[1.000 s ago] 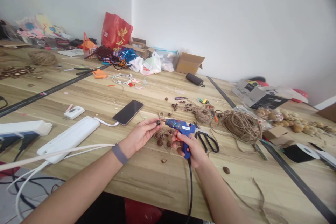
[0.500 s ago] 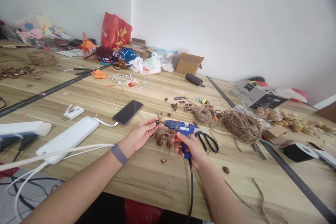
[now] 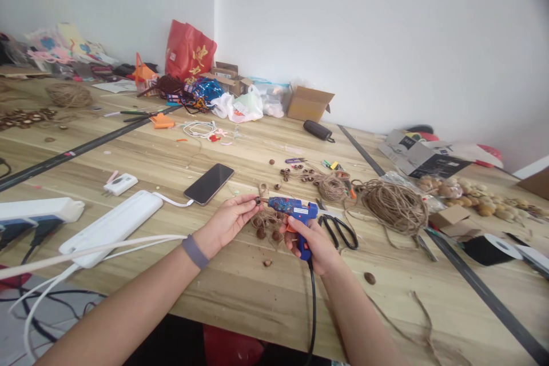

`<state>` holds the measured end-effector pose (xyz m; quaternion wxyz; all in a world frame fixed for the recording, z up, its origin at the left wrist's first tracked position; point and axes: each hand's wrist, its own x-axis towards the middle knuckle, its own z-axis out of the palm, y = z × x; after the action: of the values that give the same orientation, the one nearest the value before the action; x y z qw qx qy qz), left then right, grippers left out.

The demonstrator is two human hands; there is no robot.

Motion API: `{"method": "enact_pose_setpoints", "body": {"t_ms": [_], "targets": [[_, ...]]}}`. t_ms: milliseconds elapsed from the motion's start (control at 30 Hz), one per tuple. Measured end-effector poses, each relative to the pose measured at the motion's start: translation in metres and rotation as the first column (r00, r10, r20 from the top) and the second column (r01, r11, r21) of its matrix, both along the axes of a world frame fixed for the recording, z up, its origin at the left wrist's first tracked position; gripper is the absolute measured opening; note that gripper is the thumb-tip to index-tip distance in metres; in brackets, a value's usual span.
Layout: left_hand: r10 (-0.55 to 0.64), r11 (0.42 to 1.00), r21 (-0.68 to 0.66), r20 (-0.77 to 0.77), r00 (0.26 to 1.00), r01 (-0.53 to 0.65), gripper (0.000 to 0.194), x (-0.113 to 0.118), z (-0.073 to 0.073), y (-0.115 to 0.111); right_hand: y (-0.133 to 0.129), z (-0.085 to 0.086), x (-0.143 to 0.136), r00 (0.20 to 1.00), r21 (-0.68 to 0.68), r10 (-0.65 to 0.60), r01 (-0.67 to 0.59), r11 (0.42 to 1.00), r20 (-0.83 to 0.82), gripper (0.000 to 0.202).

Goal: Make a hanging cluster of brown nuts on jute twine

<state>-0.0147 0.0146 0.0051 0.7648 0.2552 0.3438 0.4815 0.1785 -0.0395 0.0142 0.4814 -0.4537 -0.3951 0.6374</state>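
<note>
Table [image 3: 240, 303]: wood-grained, 2 dark strips crossing it.
Twine coil [image 3: 394, 206]: loose heap, right side of table.
Glue gun [image 3: 295, 210]: blue, raised above table, nozzle pointing left.
Scissors [image 3: 333, 225]: black-handled, lying just right of glue gun.
Right hand [image 3: 315, 243]: fingers wrapped round the gun's grip.
Left hand [image 3: 234, 220]: thumb and fingertips pinched narrow on brown shell [image 3: 258, 201].
Brown shell: at nozzle tip; contact, can't tell.

The wooden table [image 3: 231, 291] carries a phone [image 3: 209, 183], black-handled scissors [image 3: 328, 218], a twine coil [image 3: 394, 206] and an open cardboard box [image 3: 309, 104].
</note>
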Motion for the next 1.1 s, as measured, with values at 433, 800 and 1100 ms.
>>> {"method": "enact_pose_setpoints", "body": {"t_ms": [433,800,1100], "targets": [[0.001,1.000,-0.005,-0.001,1.000,-0.001,0.016,-0.0008,-0.0022,0.0006,-0.0001,-0.0005,-0.0001,1.000,0.000,-0.009,0.009,1.000,0.018,0.044],[-0.001,1.000,0.000,-0.003,1.000,0.001,0.015,-0.0010,-0.0024,0.0010,-0.0005,0.0008,-0.0015,1.000,-0.003,0.001,-0.001,1.000,0.016,0.043],[-0.004,1.000,-0.017,-0.018,1.000,0.004,0.016,0.0000,0.0034,-0.0020,-0.0005,0.0005,-0.0023,0.999,0.003,-0.017,0.017,1.000,0.027,0.046]]}}
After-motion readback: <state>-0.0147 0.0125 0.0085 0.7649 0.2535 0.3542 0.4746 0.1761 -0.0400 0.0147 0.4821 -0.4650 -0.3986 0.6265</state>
